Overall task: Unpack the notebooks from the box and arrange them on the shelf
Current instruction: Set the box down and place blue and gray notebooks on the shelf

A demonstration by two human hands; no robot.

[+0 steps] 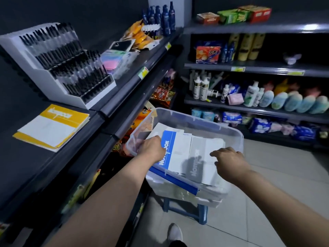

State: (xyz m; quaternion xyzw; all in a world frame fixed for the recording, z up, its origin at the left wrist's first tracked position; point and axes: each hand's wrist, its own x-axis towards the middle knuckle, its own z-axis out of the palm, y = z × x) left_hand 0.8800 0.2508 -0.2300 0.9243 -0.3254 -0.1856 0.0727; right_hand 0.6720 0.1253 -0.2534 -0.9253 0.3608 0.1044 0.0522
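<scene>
Dark grey shop shelving [26,166] lines the aisle where a person stands over a clear plastic storage box [204,120] perched on a small blue stool [185,211]. Loosely overlapped inside the box lie the notebooks yet to be unpacked, a blue-and-white notebook [176,148] uppermost beside a grey-and-white notebook [204,157]. A stack of yellow-and-white notebooks [51,127] already sits on the shelf to the left, just in front of a white pen display rack [58,65].

The left hand [153,148] is at the blue-and-white notebook's left edge with its fingers curled out of sight, so whether it has a hold cannot be told. The right hand [229,157] is over the grey-and-white notebook, fingers loosely bent and gripping nothing.

The likeliest trouble is the box itself: it overhangs the stool (a narrow base for such a load), and a downward press or a pull at one side could tip it. Lifting the blue-and-white notebook by one edge may also drag its neighbours, and the fanned yellow-and-white stack near the shelf lip could slide if nudged.
</scene>
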